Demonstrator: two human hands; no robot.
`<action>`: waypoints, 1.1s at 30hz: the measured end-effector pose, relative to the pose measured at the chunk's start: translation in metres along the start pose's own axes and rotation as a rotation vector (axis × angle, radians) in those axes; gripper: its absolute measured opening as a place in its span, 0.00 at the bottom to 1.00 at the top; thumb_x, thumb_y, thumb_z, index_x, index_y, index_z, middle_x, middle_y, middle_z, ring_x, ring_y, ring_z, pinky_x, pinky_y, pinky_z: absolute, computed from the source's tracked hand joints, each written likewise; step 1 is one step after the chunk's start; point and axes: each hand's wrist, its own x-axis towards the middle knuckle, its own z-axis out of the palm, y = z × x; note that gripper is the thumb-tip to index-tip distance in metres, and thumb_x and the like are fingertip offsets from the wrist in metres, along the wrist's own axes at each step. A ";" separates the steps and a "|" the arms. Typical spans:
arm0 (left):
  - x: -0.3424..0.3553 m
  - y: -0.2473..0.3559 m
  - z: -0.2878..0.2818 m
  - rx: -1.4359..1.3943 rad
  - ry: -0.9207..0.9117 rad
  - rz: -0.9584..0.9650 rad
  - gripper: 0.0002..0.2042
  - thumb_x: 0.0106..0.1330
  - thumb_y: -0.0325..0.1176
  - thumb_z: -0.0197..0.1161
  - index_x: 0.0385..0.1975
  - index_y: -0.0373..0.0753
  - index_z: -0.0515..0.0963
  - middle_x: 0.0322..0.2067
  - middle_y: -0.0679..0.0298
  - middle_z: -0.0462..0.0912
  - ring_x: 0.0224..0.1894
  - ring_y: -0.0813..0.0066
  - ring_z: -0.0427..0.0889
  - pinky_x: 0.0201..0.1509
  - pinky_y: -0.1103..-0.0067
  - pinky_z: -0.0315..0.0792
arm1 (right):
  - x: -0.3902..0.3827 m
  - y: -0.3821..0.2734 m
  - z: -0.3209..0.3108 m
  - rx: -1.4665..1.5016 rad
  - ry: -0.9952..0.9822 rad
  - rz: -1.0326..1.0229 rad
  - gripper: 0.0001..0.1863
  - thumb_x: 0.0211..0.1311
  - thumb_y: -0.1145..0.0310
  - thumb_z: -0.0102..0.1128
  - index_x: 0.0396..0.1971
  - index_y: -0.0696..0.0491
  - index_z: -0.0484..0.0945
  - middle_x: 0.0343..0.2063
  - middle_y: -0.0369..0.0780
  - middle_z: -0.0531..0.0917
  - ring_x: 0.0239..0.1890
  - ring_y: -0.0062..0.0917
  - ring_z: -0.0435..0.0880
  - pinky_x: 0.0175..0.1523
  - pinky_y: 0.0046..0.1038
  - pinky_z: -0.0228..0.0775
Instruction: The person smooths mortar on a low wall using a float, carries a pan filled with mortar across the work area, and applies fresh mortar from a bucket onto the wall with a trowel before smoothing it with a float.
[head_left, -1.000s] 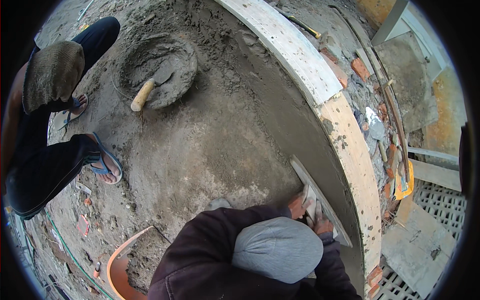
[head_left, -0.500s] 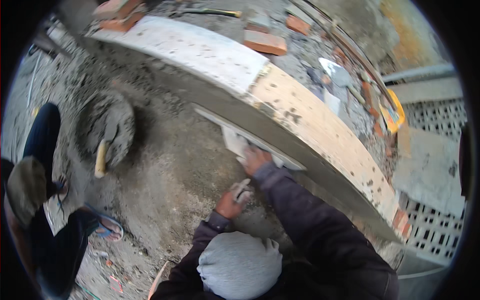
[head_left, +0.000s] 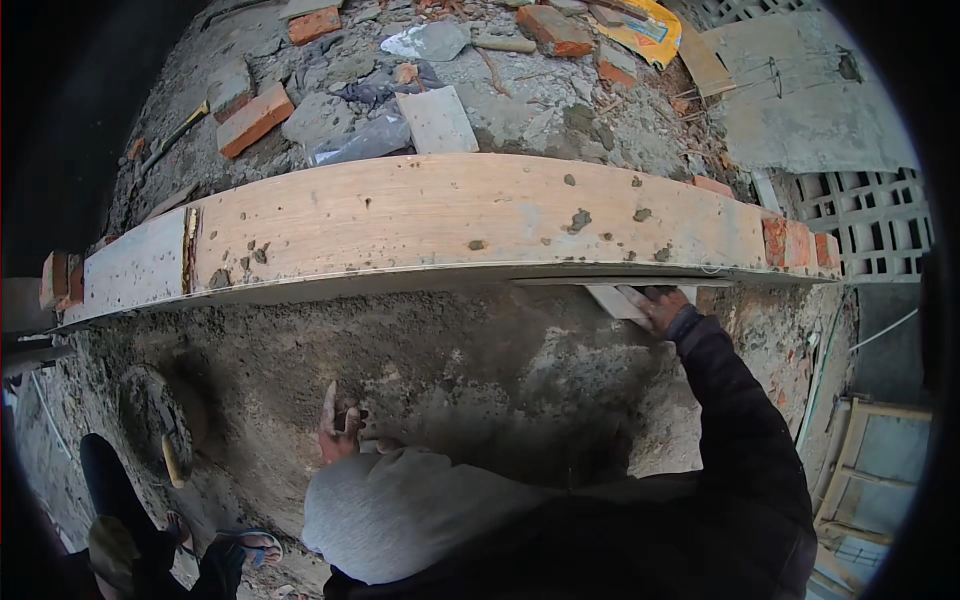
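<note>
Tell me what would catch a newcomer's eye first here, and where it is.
Likely the long, mortar-spotted wooden board, curving across the upper middle of the picture. Next, just below its right half, the right hand holds a pale float, while the left hand is apart, left of centre with a finger extended. The grey hood also stands out, large at the lower middle.

The ground point(head_left: 265, 370) is rough and patchily dark on the near side, where a round pan point(head_left: 126, 398) rests at left. The far side bears rubble point(head_left: 540, 122), bricks point(head_left: 255, 120), plastic sheet point(head_left: 368, 140), a pale offcut point(head_left: 438, 122) and a yellow sack point(head_left: 645, 30).
</note>
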 end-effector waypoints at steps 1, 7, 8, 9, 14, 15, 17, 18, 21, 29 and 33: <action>-0.003 0.003 0.004 0.013 -0.053 0.018 0.25 0.55 0.41 0.54 0.51 0.39 0.60 0.32 0.62 0.72 0.32 0.77 0.71 0.35 0.80 0.67 | -0.028 0.033 0.015 0.038 -0.029 0.068 0.35 0.45 0.60 0.51 0.55 0.36 0.46 0.35 0.47 0.71 0.27 0.40 0.74 0.34 0.39 0.64; -0.017 0.008 0.002 0.209 -0.109 0.031 0.24 0.56 0.40 0.53 0.50 0.36 0.59 0.30 0.61 0.73 0.28 0.75 0.74 0.30 0.81 0.69 | -0.177 0.137 0.047 0.169 -0.179 0.378 0.33 0.45 0.67 0.48 0.55 0.45 0.49 0.46 0.46 0.65 0.47 0.42 0.63 0.54 0.44 0.45; -0.020 0.012 -0.003 0.246 -0.091 0.014 0.23 0.56 0.40 0.53 0.49 0.36 0.61 0.30 0.62 0.74 0.29 0.75 0.74 0.31 0.81 0.69 | -0.188 0.134 0.047 0.251 -0.191 0.355 0.33 0.42 0.68 0.49 0.54 0.48 0.52 0.45 0.46 0.66 0.47 0.42 0.64 0.54 0.44 0.45; -0.025 0.018 -0.007 0.287 -0.093 -0.018 0.22 0.56 0.40 0.53 0.48 0.35 0.62 0.30 0.62 0.74 0.29 0.76 0.74 0.31 0.82 0.68 | -0.192 0.124 0.049 0.263 -0.074 0.283 0.33 0.40 0.68 0.51 0.52 0.50 0.54 0.43 0.47 0.67 0.46 0.42 0.64 0.53 0.44 0.46; -0.076 0.114 -0.044 0.389 0.193 0.075 0.16 0.56 0.32 0.52 0.42 0.31 0.67 0.29 0.62 0.74 0.29 0.80 0.72 0.33 0.84 0.66 | -0.134 0.059 0.054 0.408 0.257 0.040 0.33 0.37 0.64 0.56 0.49 0.52 0.60 0.38 0.46 0.72 0.40 0.40 0.70 0.48 0.39 0.57; -0.090 0.143 -0.051 0.548 0.233 0.138 0.16 0.55 0.32 0.52 0.41 0.30 0.67 0.30 0.60 0.74 0.33 0.75 0.72 0.38 0.81 0.65 | -0.119 0.049 0.048 0.475 0.253 0.038 0.31 0.36 0.64 0.55 0.48 0.51 0.62 0.36 0.45 0.73 0.39 0.40 0.70 0.47 0.38 0.59; -0.116 0.204 -0.059 0.917 0.274 0.251 0.15 0.55 0.30 0.50 0.41 0.31 0.67 0.33 0.55 0.73 0.37 0.66 0.72 0.43 0.79 0.63 | -0.090 0.036 0.027 0.487 0.318 0.011 0.28 0.38 0.65 0.53 0.47 0.51 0.63 0.37 0.45 0.73 0.39 0.38 0.71 0.45 0.37 0.60; -0.129 0.229 -0.055 0.928 0.378 0.325 0.13 0.56 0.29 0.48 0.40 0.31 0.68 0.32 0.55 0.73 0.37 0.67 0.72 0.42 0.79 0.64 | -0.077 0.035 0.011 0.514 0.406 -0.037 0.28 0.38 0.65 0.53 0.47 0.51 0.63 0.37 0.45 0.73 0.39 0.38 0.71 0.45 0.37 0.60; -0.158 0.287 -0.038 1.189 0.438 0.331 0.14 0.55 0.27 0.47 0.42 0.31 0.66 0.31 0.55 0.72 0.33 0.66 0.72 0.39 0.78 0.65 | -0.046 0.031 -0.027 0.687 0.352 -0.163 0.27 0.39 0.65 0.53 0.46 0.51 0.64 0.37 0.45 0.73 0.38 0.37 0.72 0.42 0.38 0.61; -0.165 0.279 0.023 1.229 0.119 0.188 0.16 0.52 0.24 0.48 0.43 0.33 0.66 0.29 0.55 0.72 0.27 0.70 0.73 0.31 0.80 0.68 | -0.048 0.050 0.044 0.406 0.831 -0.040 0.25 0.31 0.59 0.62 0.37 0.47 0.71 0.35 0.39 0.72 0.36 0.30 0.70 0.38 0.33 0.61; -0.167 0.262 0.011 1.210 0.139 0.125 0.16 0.52 0.25 0.48 0.42 0.33 0.67 0.30 0.54 0.73 0.27 0.69 0.74 0.32 0.80 0.68 | -0.083 0.100 0.064 0.441 0.632 0.023 0.31 0.26 0.65 0.63 0.42 0.46 0.70 0.34 0.38 0.73 0.34 0.31 0.71 0.38 0.31 0.63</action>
